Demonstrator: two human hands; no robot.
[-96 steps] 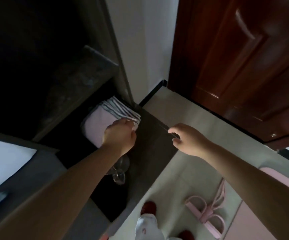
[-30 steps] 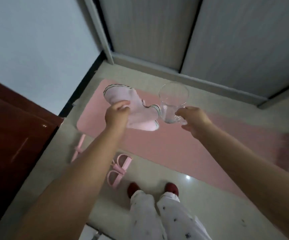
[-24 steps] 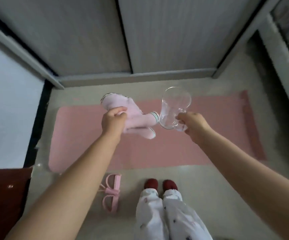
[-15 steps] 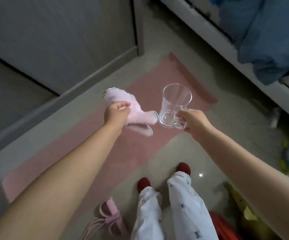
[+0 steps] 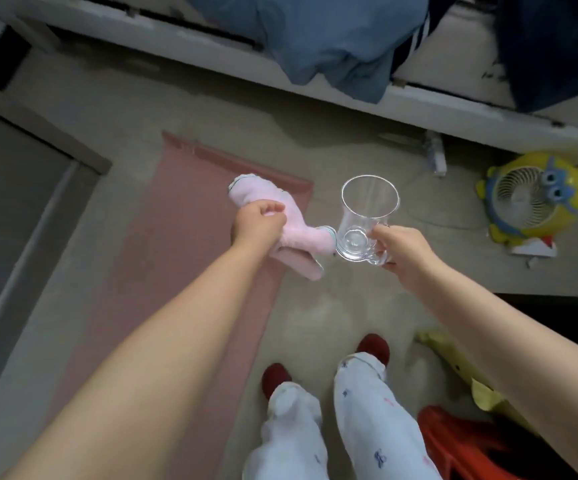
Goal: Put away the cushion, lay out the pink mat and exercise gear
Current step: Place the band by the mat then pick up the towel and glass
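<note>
Over far end of pink mat point(image 5: 190, 258): L hand point(image 5: 258, 226) fist-curled round folded pink towel point(image 5: 282, 225), loose end drooping twd mat; R hand point(image 5: 401, 251) fingers wrapped on handle of clear glass mug point(image 5: 363, 216), mug upright, empty, held over bare floor point(image 5: 332, 306) just off mat's R edge. Mat already flat on floor, running from near feet to far end below bed frame point(image 5: 349, 95). Cushion + other gear not in view. Step in hand, prob: set towel + mug down by mat as gear. To do well: crouch first, no dropping from standing height. Mug down on hard floor beside mat, not on soft mat, less tip risk; base flat before letting go of handle. Keep clear of fan point(image 5: 531, 199) and its cord on floor to R. Towel on mat end, folded side down, tuck drooping flap under. Mind yellow toy point(image 5: 453, 362) + red item point(image 5: 471, 448) by R foot when stepping.
</note>
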